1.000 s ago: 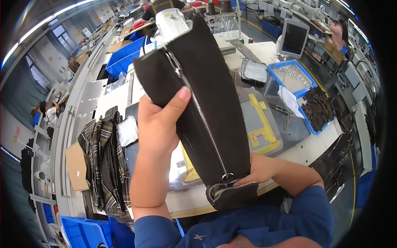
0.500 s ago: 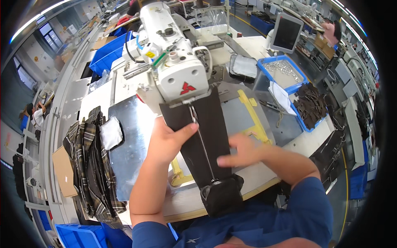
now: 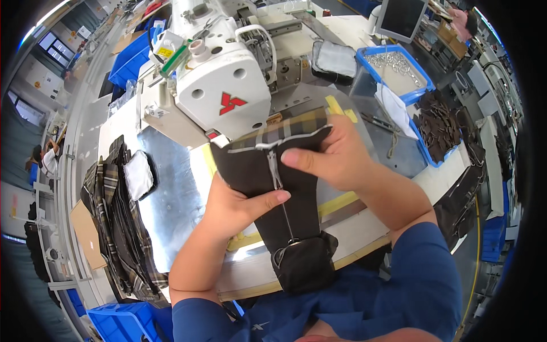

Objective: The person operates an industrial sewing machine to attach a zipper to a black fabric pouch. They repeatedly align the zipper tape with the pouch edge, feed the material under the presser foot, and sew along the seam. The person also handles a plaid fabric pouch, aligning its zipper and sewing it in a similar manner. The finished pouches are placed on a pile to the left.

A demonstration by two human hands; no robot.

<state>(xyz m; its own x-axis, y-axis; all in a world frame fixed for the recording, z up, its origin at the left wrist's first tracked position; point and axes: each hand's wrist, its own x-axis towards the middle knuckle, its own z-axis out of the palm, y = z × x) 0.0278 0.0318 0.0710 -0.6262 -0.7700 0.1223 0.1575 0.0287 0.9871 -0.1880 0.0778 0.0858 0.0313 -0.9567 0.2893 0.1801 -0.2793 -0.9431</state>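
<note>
A long dark fabric piece with a zipper [image 3: 242, 165] lies in front of me, its far end lifted toward the sewing machine [image 3: 219, 82]. Plaid lining [image 3: 293, 128] shows along that raised edge. My left hand [image 3: 231, 205] grips the left side, thumb on top beside the zipper and fingers hidden underneath. At the far right corner my right hand [image 3: 345, 157] pinches the cloth, its thumb lying on the face near the zipper's end. A small black zippered pouch [image 3: 305, 265] sits at the piece's near end, by the table edge.
Folded plaid and dark pieces [image 3: 117, 222] lie at the left, beside a white pad [image 3: 138, 175]. Blue-rimmed trays hold metal rings [image 3: 393, 61] and brown scraps [image 3: 439, 125] at the right. Another pad stack [image 3: 335, 58] and a monitor [image 3: 401, 17] stand behind.
The fabric's far end has come away from the machine head and turned up, showing plaid lining. My right hand has moved up and taken its corner. The view has shifted slightly.
</note>
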